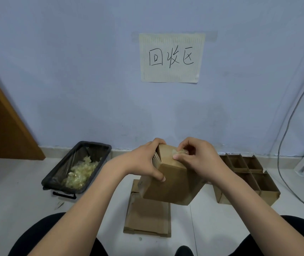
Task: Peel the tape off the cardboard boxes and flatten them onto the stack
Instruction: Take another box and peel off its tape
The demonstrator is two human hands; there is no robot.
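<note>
I hold a brown cardboard box (173,180) tilted in the air above the floor. My left hand (145,159) grips its left top edge, thumb on the near face and fingers curled over the far side. At the top of the box my right hand (195,156) pinches a strip of clear tape (179,152), partly lifted off the cardboard. Under the box lies a stack of flattened cardboard (147,215) on the white floor.
A black bin (99,146) lined with clear plastic and holding crumpled tape stands at the left by the wall. At the right sits a cardboard divider tray (249,174). A grey cable (284,137) hangs at the far right. My knees fill the bottom corners.
</note>
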